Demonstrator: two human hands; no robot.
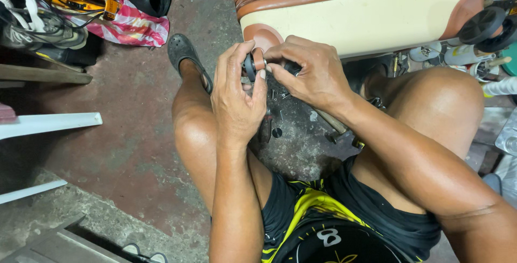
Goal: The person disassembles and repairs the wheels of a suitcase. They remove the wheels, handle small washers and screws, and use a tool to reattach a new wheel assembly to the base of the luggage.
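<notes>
Cream-and-brown suitcase (366, 20) rests across the seated person's knees, and both hands meet at its lower corner: the left hand (237, 98) pinches a small black wheel (249, 67), the right hand (315, 71) closes on the fitting beside it. Another wheel (482, 24) sits mounted at the far corner; this one looks unfinished, with small parts on the floor (124, 144).
</notes>
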